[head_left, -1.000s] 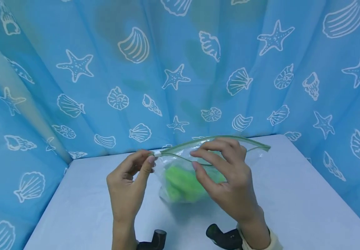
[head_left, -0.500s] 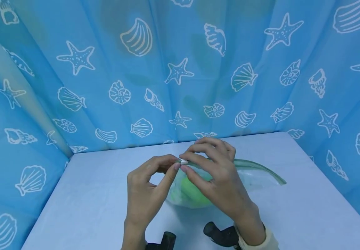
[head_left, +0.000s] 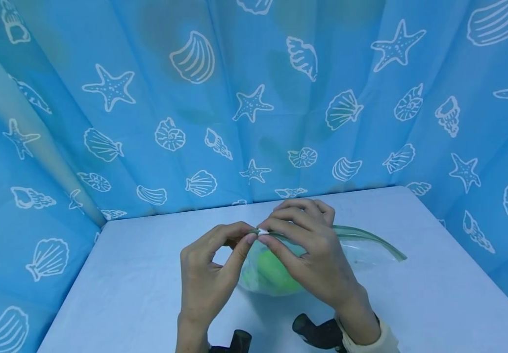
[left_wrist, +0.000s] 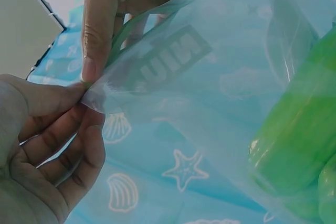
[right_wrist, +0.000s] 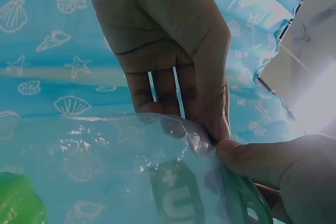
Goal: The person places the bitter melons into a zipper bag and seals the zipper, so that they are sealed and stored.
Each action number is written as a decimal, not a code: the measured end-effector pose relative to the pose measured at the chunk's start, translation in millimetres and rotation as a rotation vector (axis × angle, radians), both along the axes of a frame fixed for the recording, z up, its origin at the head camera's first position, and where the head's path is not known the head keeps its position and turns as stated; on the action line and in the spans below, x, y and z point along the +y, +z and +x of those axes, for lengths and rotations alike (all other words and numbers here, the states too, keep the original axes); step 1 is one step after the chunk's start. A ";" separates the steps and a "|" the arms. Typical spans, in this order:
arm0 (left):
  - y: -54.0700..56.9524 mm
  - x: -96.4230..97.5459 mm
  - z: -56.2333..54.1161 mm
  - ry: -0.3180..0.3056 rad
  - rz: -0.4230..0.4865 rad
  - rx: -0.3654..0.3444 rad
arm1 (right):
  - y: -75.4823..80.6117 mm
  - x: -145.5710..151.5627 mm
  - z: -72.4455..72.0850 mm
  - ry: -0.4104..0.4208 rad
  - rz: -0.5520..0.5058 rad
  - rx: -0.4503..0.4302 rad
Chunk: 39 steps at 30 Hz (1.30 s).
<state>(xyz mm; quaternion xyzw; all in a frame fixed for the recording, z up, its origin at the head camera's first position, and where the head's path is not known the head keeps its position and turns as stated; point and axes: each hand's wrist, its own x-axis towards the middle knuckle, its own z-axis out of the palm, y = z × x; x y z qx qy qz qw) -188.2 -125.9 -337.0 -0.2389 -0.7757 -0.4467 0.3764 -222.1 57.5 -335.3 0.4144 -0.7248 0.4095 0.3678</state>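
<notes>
A clear zip bag (head_left: 368, 247) with a green zip strip (head_left: 368, 234) hangs between both hands over the table. Glossy, bright green, rounded contents (left_wrist: 299, 129) show through its film. My left hand (head_left: 212, 267) pinches the strip's left end between thumb and index finger. Right beside it, my right hand (head_left: 316, 250) pinches the small white slider (head_left: 263, 232) with thumb and index finger, its other fingers loosely bent. Part of the bag is hidden behind the right hand. Dark printing (right_wrist: 176, 192) shows on the film in the right wrist view.
A white table (head_left: 139, 279) lies under the hands. Behind it and at the sides hangs a blue curtain (head_left: 218, 108) with white shells and starfish. Black wrist mounts (head_left: 320, 333) sit at both wrists.
The left hand has moved right and the right hand has come to the slider. The strip's spread mouth now lies together. Over the last half second the hands barely move.
</notes>
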 end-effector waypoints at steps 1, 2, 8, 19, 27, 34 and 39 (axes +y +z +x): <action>-0.4 0.0 0.0 0.003 -0.001 -0.001 | -0.3 0.5 0.0 0.001 -0.001 -0.002; -0.7 0.0 0.1 0.005 -0.001 -0.001 | -0.7 1.1 0.0 0.003 -0.002 -0.005; -0.4 -0.3 -0.2 0.009 -0.007 0.014 | -1.4 3.5 0.3 0.015 -0.008 -0.018; 0.3 -4.2 -0.4 0.018 0.005 0.023 | -0.1 6.6 -1.2 0.013 -0.001 -0.022; -1.2 -8.0 0.3 0.047 0.021 0.025 | -0.5 8.2 -3.6 0.027 0.006 -0.041; -1.2 -11.5 -1.2 0.059 0.019 0.038 | 0.2 9.5 -4.6 0.035 -0.001 -0.051; 0.6 -14.5 -2.2 0.073 0.018 0.038 | 1.1 9.5 -6.4 0.045 -0.010 -0.045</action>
